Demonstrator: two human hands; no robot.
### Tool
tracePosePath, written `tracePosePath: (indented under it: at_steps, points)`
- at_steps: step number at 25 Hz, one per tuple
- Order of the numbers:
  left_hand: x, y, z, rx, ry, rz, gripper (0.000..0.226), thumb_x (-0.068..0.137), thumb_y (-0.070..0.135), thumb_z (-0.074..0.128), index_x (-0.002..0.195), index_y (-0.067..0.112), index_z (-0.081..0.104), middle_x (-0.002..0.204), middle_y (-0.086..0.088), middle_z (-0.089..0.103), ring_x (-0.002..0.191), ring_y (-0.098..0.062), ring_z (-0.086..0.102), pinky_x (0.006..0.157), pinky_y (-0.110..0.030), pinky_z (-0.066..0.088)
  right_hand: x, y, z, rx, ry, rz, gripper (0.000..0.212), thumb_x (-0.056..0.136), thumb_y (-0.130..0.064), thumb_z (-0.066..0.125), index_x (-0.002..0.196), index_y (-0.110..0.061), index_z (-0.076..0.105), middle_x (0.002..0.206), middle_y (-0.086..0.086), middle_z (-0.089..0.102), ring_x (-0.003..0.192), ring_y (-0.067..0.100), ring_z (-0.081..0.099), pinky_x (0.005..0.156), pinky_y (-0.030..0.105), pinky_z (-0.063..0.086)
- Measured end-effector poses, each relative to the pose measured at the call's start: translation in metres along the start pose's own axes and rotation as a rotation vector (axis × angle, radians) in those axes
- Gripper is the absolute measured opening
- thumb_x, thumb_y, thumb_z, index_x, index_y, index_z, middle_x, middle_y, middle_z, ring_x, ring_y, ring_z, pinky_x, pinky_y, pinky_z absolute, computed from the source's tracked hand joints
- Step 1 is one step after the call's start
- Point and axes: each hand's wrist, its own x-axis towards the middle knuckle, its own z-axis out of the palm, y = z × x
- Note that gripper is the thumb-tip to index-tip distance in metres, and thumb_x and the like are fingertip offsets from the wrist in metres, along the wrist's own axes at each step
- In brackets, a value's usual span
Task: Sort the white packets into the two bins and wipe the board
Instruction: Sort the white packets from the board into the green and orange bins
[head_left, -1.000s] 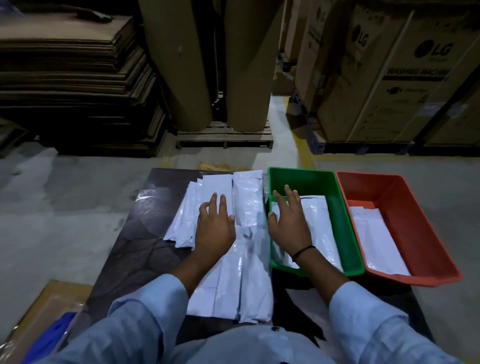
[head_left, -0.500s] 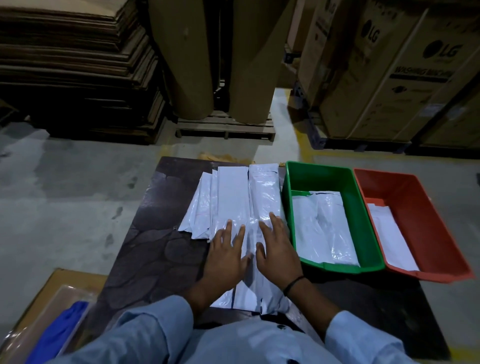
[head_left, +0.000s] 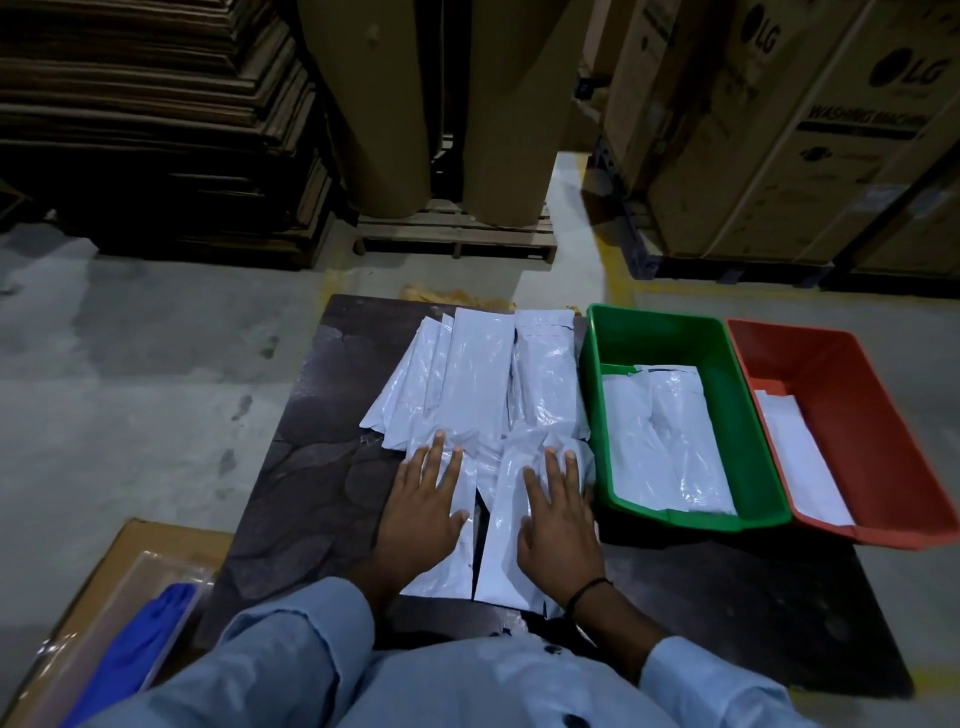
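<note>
Several white packets (head_left: 483, 384) lie spread on the dark board (head_left: 311, 493). My left hand (head_left: 423, 512) rests flat, fingers apart, on the near-left packets. My right hand (head_left: 558, 519) lies flat on a crumpled near packet (head_left: 506, 551) beside the green bin (head_left: 592, 415). The green bin holds a few white packets (head_left: 660, 441). To its right the red bin (head_left: 883, 415) holds flat white packets (head_left: 800, 457). Neither hand grips anything.
A blue cloth (head_left: 140, 644) lies in a clear sleeve on a cardboard sheet at the lower left floor. Brown paper rolls on a pallet (head_left: 452, 234), stacked cardboard sheets (head_left: 156, 130) and large appliance cartons (head_left: 779, 130) stand beyond the board.
My right hand left the green bin and came down on the near packets by my left hand. Both hands drew back toward me, and the near packets have shifted apart.
</note>
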Motion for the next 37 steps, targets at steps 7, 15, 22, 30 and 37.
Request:
tracePosePath:
  at_steps: [7, 15, 22, 30, 37]
  points:
    - [-0.02, -0.016, 0.013, -0.06, 0.012, -0.084, 0.086, 0.09, 0.054, 0.06, 0.16, 0.023, 0.02, 0.171, -0.009, 0.002, 0.152, -0.041, 0.02, 0.117, -0.056, 0.033, 0.002, -0.008, 0.0, 0.15, 0.048, 0.033, 0.084, 0.075, -0.005, 0.054, 0.153, -0.004, 0.025, 0.163, 0.024, 0.001, 0.151, 0.042, -0.002, 0.117, 0.056, 0.027]
    - [-0.025, -0.005, 0.01, -0.08, 0.005, -0.148, 0.098, 0.081, 0.075, 0.051, 0.16, 0.023, 0.025, 0.171, -0.01, 0.001, 0.145, -0.057, 0.019, 0.111, -0.064, 0.032, 0.006, -0.012, 0.001, 0.114, 0.014, 0.13, 0.079, 0.074, -0.016, 0.055, 0.149, -0.003, 0.034, 0.162, 0.018, 0.018, 0.146, 0.038, 0.01, 0.117, 0.056, 0.026]
    - [-0.022, -0.002, -0.001, -0.055, -0.056, -0.213, 0.08, 0.081, 0.037, 0.077, 0.151, 0.024, 0.043, 0.168, -0.009, 0.02, 0.13, -0.048, 0.046, 0.091, -0.055, 0.051, 0.004, -0.008, 0.001, 0.078, -0.04, 0.127, 0.072, 0.077, -0.011, 0.056, 0.147, -0.012, 0.041, 0.165, 0.01, 0.011, 0.14, 0.047, 0.025, 0.114, 0.054, 0.034]
    - [-0.024, 0.008, -0.024, -0.149, 0.12, -0.326, 0.068, 0.086, 0.017, 0.064, 0.15, 0.028, 0.044, 0.168, -0.001, 0.018, 0.13, -0.036, 0.04, 0.094, -0.056, 0.046, 0.014, -0.027, -0.025, 0.038, 0.084, -0.026, 0.068, 0.085, -0.012, 0.051, 0.151, -0.009, 0.034, 0.167, 0.008, 0.001, 0.145, 0.046, 0.017, 0.119, 0.053, 0.024]
    - [-0.009, 0.026, -0.063, -0.199, 0.266, -0.34, 0.064, 0.091, 0.018, 0.06, 0.152, 0.028, 0.042, 0.168, -0.001, 0.018, 0.135, -0.035, 0.034, 0.104, -0.057, 0.038, 0.025, -0.031, -0.053, 0.035, 0.146, -0.132, 0.066, 0.087, -0.02, 0.047, 0.151, -0.009, 0.034, 0.167, 0.008, 0.003, 0.149, 0.041, 0.013, 0.12, 0.053, 0.018]
